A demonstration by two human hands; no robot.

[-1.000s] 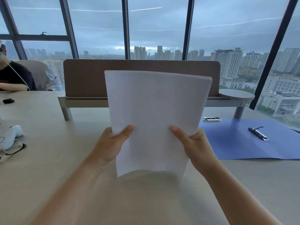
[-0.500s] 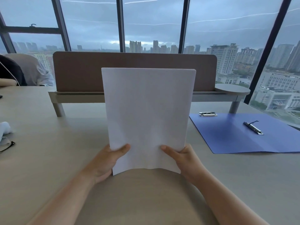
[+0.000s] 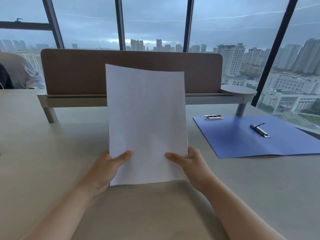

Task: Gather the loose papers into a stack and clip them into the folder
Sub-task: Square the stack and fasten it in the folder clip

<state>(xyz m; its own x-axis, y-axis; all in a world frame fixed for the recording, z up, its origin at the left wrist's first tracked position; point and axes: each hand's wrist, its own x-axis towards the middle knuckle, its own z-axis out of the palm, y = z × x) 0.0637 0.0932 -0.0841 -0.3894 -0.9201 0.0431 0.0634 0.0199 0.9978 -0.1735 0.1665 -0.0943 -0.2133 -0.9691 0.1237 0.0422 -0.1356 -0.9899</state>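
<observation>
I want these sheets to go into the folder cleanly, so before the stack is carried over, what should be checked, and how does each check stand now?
1. Both hands hold the stack: ok. The left hand and right hand each have a grip on the paper stack near its bottom corners, thumbs in front.
2. Stack squared: ok at the side and bottom edges; the top edge bows.
3. Stack's bottom edge on the table: looks ok, contact cannot be confirmed.
4. Folder open and flat: ok. The blue folder lies open to the right.
5. Clip raised to take paper: cannot tell. The spine clip is too small to judge.
6. Folder surface free: ok apart from its spine clip and the corner clip.
</observation>
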